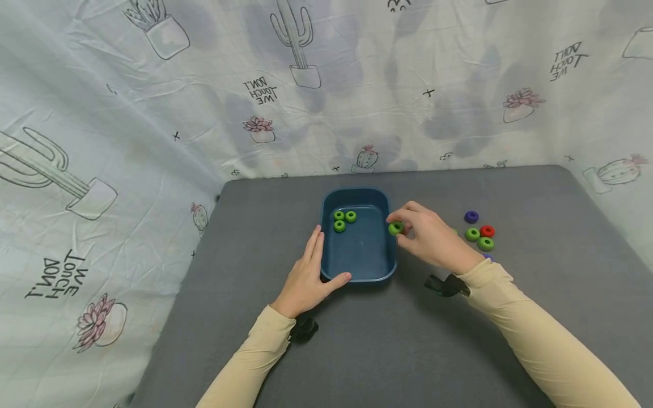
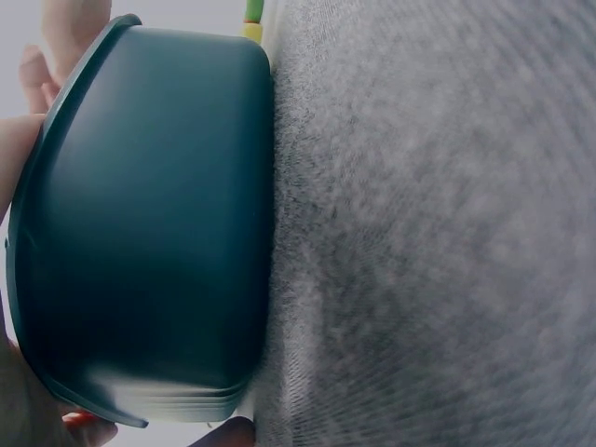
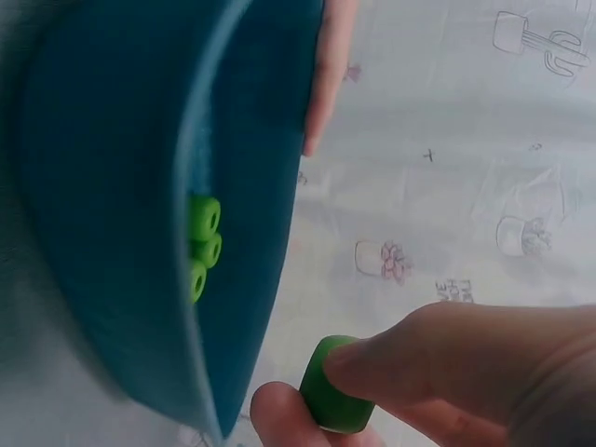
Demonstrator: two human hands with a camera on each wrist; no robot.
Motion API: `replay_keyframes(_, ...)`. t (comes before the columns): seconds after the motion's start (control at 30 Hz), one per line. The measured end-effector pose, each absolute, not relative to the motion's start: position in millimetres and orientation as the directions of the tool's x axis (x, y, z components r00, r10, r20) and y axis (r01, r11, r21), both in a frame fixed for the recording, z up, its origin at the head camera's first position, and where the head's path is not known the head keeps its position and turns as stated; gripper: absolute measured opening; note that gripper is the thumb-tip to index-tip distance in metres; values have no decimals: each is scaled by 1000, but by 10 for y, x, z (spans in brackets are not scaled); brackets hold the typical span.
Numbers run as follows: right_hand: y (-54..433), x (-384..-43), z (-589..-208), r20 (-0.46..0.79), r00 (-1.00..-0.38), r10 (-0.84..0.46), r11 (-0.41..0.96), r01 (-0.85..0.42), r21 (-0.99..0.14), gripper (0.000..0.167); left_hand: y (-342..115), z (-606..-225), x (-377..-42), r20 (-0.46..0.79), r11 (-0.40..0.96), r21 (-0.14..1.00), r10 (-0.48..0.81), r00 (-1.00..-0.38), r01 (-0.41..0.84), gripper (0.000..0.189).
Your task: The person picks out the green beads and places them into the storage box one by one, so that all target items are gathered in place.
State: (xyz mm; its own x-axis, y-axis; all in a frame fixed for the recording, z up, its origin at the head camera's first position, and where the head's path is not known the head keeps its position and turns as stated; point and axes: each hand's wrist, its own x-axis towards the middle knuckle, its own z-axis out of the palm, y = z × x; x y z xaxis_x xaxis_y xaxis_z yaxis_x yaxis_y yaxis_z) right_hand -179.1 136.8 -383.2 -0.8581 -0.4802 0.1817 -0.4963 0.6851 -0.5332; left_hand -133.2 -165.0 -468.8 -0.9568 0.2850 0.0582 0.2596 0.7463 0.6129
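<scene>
Green bead, pinched in the right hand near the right rim of the tray, is probably best lowered in gently while the left hand, fingers straight, steadies the tray.

Head view down into bin

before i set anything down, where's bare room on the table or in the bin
Bare: the table left of the bin and left hand; the table between the sleeves; the bin's near half, this side of three green rings. Crowded: right of the bin, where the right hand holds another green ring and loose rings cluster.
</scene>
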Motion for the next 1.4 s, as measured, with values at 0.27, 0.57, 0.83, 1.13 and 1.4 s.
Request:
replay_keyframes(0.27,1099,-1996,-3769,145,-843,-518,659,-502,-560,31,-1655,-4682,-1327,53,748,612,285,-957,257,112)
replay_keyframes(0.57,840,-2253,-3775,89,-838,-539,665,-488,-566,31,-1663,-4679,-1331,60,748,606,296,-953,270,111)
replay_keyframes(0.83,642,-2491,-3920,-21,-862,-506,706,-401,-583,35,-1653,-4675,-1333,62,750,603,295,-954,271,111)
replay_keyframes(1.13,465,-2658,-4088,-135,-853,-505,766,-370,-526,33,-1661,-4694,-1342,72,750,600,296,-953,278,110)
replay_keyframes(1.4,413,-2684,-4192,-161,-849,-503,782,-368,-504,33,-1661,-4694,-1348,79,752,592,302,-950,288,110)
